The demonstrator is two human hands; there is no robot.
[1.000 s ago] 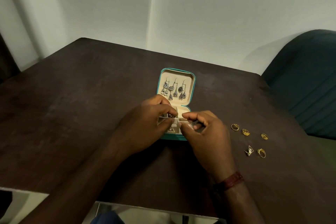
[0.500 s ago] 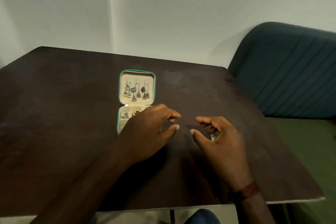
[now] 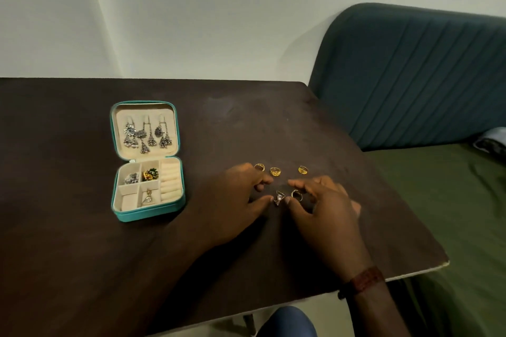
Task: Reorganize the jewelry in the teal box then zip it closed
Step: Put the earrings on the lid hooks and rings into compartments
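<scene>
Saw a dark table [image 3: 82, 254] with a blue padded seat [image 3: 410, 76] beside its right edge. Found the teal box [image 3: 147, 215] lying unzipped and open on the table's left part, lid laid back, well apart from both hands. Noted the left hand [image 3: 235, 200] relaxed on the table, gripping nothing, thumb just beside a triangular silver ring [image 3: 279, 197]. Saw the right hand [image 3: 325, 210] curved over a small ring [image 3: 296, 194]; could not tell whether grasped. Noted dangling earrings [image 3: 145, 134] in the lid and three gold rings [image 3: 275, 171] in a row beyond the fingertips.
</scene>
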